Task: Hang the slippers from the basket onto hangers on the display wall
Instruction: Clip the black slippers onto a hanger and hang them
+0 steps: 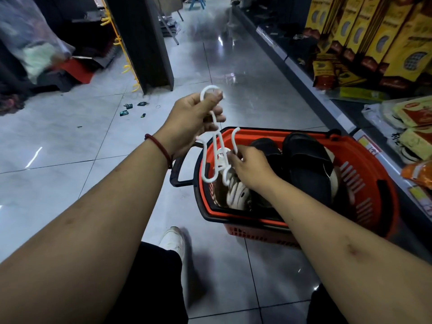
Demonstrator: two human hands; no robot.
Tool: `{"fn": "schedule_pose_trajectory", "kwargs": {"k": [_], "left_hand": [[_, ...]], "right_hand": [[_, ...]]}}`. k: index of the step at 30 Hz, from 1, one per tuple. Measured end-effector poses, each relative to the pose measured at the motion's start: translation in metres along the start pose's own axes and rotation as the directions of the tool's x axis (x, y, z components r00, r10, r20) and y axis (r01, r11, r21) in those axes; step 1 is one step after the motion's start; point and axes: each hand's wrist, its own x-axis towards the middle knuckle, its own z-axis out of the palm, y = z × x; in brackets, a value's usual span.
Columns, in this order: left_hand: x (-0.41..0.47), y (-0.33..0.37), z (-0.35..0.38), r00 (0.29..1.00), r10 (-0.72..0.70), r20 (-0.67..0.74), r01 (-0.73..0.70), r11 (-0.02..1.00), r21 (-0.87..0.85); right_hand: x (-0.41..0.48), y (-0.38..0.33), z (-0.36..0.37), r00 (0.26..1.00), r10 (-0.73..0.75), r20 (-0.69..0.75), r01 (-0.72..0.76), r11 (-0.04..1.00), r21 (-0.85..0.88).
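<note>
- Hangers (221, 157) of thin white plastic dangle in a tangled bunch above the red basket (364, 183), which stands on the tiled floor (70, 141) beside a stocked shelf (346, 118).
- The left hand (194, 120) has its fingers curled round the bunch just under its top hook and holds it up.
- The right hand (252, 169) pinches a single hanger (233, 139) low on its stem, seemingly to free it.
- Black slippers (308, 164) lie in the basket, with more white hangers (238, 195) heaped beside them.
- The hangers look light, stiff and quick to snag, so the stem below the hook is probably the best hold.
- The slippers look soft and light, and are probably easiest to lift by the strap.
</note>
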Motion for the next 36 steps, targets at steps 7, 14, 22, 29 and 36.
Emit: {"fn": "schedule_pose_trajectory", "kwargs": {"k": [7, 14, 22, 29, 36], "left_hand": [[-0.018, -0.046, -0.006, 0.910, -0.348, 0.224, 0.207, 0.851, 0.482], [-0.011, -0.047, -0.024, 0.924, -0.287, 0.253, 0.187, 0.916, 0.355], [-0.016, -0.048, -0.048, 0.910, -0.359, 0.209, 0.292, 0.910, 0.294], [-0.019, -0.046, -0.046, 0.947, -0.299, 0.115, 0.260, 0.927, 0.270], [-0.012, -0.043, -0.046, 0.928, -0.365, 0.071, 0.336, 0.904, 0.265]], "right_hand": [[0.021, 0.011, -0.004, 0.974, 0.183, -0.131, -0.155, 0.969, 0.194], [0.021, 0.006, -0.006, 0.962, 0.208, 0.175, -0.270, 0.809, 0.522], [0.020, 0.014, 0.001, 0.982, 0.125, 0.139, -0.170, 0.901, 0.398], [0.025, 0.007, 0.012, 0.980, 0.102, 0.169, -0.155, 0.930, 0.335], [0.030, 0.007, 0.010, 0.977, 0.208, 0.052, -0.203, 0.825, 0.527]]}}
